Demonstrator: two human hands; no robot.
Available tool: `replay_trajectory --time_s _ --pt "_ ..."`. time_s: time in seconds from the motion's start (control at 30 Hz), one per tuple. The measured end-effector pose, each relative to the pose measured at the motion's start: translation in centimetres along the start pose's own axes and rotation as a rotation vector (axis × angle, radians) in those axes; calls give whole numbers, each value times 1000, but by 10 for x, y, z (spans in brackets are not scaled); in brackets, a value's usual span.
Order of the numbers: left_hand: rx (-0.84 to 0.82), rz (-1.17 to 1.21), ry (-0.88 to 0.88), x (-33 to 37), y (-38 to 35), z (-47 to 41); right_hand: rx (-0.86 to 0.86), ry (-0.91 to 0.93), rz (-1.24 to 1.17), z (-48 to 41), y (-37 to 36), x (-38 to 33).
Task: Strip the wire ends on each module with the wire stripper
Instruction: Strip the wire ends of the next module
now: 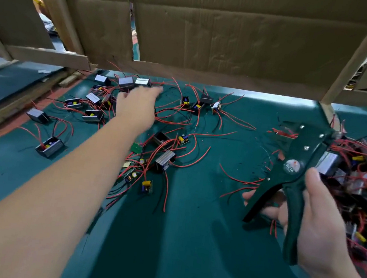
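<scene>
Right hand (pixel 321 229) grips wire stripper (pixel 294 168) (handles spread), head pointing away.

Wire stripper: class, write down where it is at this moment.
In the head view the wire stripper is on the right, gripped by the right hand above the green table, next to the heap of modules at the right edge.

Red wires on a teal counter

The counter (pixel 201 233) is teal; wires (pixel 170 121) red and black; modules (pixel 165 159) silver-grey; wire stripper (pixel 294 171) black; cardboard wall (pixel 236 41) brown.
</scene>
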State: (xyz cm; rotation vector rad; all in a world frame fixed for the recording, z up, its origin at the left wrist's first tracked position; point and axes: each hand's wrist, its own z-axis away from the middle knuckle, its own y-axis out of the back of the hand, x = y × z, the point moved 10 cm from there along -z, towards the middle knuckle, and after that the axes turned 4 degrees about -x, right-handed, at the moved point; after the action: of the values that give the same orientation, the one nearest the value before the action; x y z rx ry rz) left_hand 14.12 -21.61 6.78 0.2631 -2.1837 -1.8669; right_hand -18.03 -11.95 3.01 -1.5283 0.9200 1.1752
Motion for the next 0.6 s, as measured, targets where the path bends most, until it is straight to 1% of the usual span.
replay_trajectory --time_s 0.03,0.07,0.1,0.13,0.2,0.23,0.27,0.3,0.33,0.4,0.43,0.47,0.5,0.6 --pt "-49 -79 -27 -2 -11 -5 -5 -6 -7 0 -3 0" --pt "-59 -139 -32 -6 -16 -7 -11 -9 -7 1 -5 0" --pt "-23 -173 -26 -11 -14 -9 -13 -10 -5 0 -6 0" --pt "57 -181 -11 -15 -3 -10 -14 -15 -4 0 -7 0" --pt "301 -108 13 -20 33 -5 -16 -31 -1 0 -6 4" --pt "425 -13 9 -21 53 2 -19 -35 0 0 -6 6" --pt "523 135 6 -23 70 10 -22 -34 1 1 -6 6" --pt "577 336 15 -27 84 16 -25 -28 2 1 -7 6" --pt "585 585 40 -30 92 22 -24 -25 3 1 -8 6" --pt "486 1210 106 -29 89 32 -19 -47 -9 2 -9 8" --pt "397 1479 148 -21 80 40 -26 -69 -27 3 -10 10" --pt "297 1664 170 -9 71 49 -47 -95 -60 3 -13 13" --pt "202 1770 175 4 62 60 -78 -125 -111 4 -16 15" --pt "-52 1959 157 44 30 90 -202 -207 -292 6 -34 17"
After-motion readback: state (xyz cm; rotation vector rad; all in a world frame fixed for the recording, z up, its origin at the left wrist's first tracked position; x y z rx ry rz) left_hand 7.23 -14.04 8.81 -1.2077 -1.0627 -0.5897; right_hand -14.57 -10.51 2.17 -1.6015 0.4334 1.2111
